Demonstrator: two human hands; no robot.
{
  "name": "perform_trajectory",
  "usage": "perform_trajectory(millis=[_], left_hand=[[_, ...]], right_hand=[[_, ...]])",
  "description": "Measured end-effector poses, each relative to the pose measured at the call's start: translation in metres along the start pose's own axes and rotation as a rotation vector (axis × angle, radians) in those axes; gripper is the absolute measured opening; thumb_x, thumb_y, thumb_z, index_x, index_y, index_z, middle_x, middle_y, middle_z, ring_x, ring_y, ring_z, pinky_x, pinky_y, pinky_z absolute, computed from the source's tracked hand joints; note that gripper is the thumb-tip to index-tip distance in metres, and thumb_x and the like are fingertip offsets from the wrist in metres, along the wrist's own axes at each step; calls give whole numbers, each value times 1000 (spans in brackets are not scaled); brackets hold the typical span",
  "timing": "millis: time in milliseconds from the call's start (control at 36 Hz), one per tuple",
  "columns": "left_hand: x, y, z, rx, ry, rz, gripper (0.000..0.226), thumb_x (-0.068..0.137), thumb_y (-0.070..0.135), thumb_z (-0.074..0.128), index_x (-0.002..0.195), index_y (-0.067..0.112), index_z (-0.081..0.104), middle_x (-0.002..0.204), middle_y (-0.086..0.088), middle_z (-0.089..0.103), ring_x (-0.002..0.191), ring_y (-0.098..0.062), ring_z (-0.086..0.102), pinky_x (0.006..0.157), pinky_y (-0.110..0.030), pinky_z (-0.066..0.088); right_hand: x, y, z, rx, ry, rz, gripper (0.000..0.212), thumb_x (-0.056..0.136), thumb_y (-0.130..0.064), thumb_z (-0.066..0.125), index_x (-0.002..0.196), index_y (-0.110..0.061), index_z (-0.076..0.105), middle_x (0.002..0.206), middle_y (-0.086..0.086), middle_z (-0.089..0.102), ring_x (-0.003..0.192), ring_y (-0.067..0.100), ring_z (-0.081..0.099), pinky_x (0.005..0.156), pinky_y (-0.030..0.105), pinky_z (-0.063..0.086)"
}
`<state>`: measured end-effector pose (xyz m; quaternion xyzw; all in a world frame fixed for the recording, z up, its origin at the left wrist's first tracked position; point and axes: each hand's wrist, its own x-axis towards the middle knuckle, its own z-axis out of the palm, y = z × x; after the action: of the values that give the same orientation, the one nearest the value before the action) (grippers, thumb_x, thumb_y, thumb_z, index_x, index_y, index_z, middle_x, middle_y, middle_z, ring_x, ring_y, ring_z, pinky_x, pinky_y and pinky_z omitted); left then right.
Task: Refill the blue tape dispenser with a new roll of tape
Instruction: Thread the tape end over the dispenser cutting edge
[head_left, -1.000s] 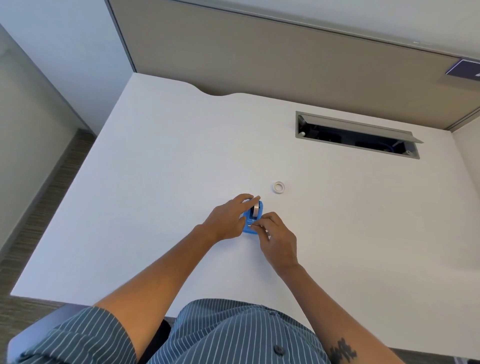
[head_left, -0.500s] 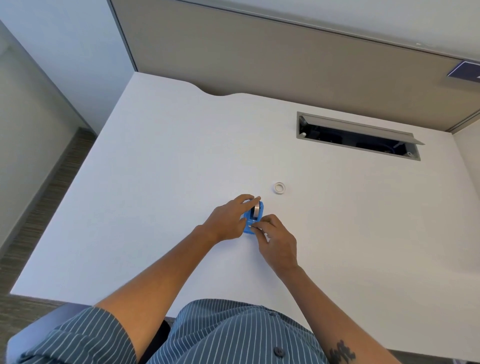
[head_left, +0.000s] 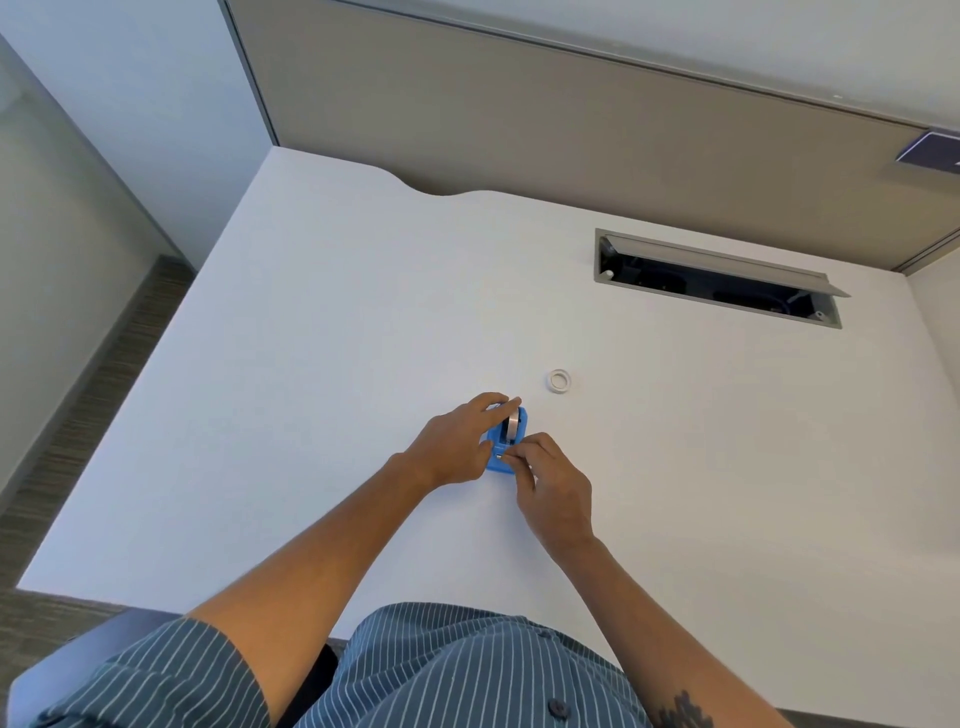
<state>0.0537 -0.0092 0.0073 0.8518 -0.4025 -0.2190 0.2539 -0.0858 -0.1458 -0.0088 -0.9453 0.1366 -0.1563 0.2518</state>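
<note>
The small blue tape dispenser (head_left: 503, 446) lies on the white desk (head_left: 322, 332), with a roll of tape (head_left: 513, 423) seated upright in it. My left hand (head_left: 457, 441) grips the dispenser from its left side, forefinger laid over the top of the roll. My right hand (head_left: 550, 483) pinches something at the dispenser's near end, by the cutter; whether it is the tape's free end I cannot tell. A small white empty ring (head_left: 559, 381) lies flat on the desk just beyond and to the right.
An open cable hatch (head_left: 717, 280) is sunk into the desk at the back right. A beige partition panel (head_left: 571, 119) stands along the far edge. The desk's left edge drops to carpet (head_left: 93, 374).
Both hands stay on the dispenser. My right fingers have shifted slightly along its near end; nothing else has moved.
</note>
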Motion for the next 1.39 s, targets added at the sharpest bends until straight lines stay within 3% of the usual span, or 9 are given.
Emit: perform_trajectory(millis=[333,639,1000,1389], left_hand=[[-1,0,0,5,-27,-5,73,95,17,59,160,34,29,163,10,32,130,-21,56,95,-39,58],[-2,2,-2,9,-39,12,74,96,16,60,161,33,29,164,9,32,130,-22,56,96,-36,57],[-5,-1,-5,-4,-62,22,80,93,17,60,161,38,24,165,14,29,134,-21,53,97,-38,56],[-4,-2,-4,9,-64,13,79,93,18,62,160,35,26,165,13,29,136,-20,51,99,-38,56]], right_hand=[[-8,2,0,-76,20,-60,12,99,-24,68,100,-16,78,99,-8,72,75,10,67,65,10,39],[-8,-2,-3,-145,72,-183,9,89,-15,82,98,-13,80,96,-3,75,67,16,68,55,22,50],[-7,-2,-5,-220,86,-302,8,85,-12,85,91,-12,80,83,0,74,55,21,61,46,29,46],[-3,-1,-6,-274,27,-377,7,85,-12,85,85,-12,78,74,2,70,54,21,59,47,30,42]])
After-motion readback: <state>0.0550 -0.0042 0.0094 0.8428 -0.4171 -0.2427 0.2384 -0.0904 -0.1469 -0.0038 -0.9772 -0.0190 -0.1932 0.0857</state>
